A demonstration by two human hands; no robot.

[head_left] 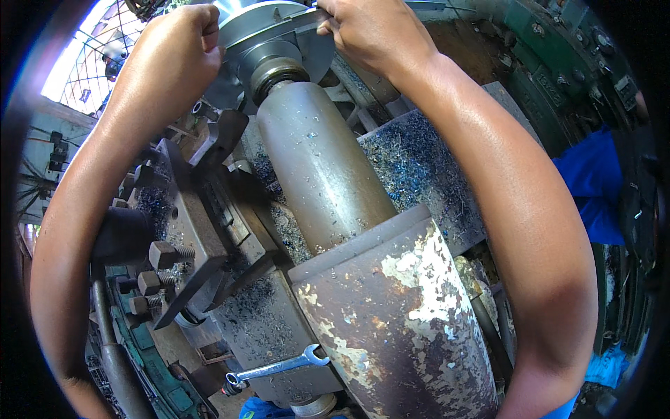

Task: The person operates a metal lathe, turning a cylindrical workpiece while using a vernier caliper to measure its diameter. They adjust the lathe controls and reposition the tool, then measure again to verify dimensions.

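A large workpiece with a smooth grey steel cylinder [314, 153] runs away from me in a lathe. Its near part is a thicker, rusty cylinder [398, 314] with peeling white paint. At the far end is a shiny round metal disc [317, 59]. A flat metal strip [283, 26] spans the disc's face. My right hand [380, 35] is closed on the strip's right end, fingers pinched. At the disc's left edge my left hand [183, 52] is curled closed; what its fingers grip is hidden.
Left of the cylinder stands a tool post [195, 230] with several large bolts. A combination wrench [279, 366] lies on the slide below. Metal chips cover the plate [433, 174] to the right. Green machinery [558, 63] stands at the far right, with blue cloth [593, 185] nearer.
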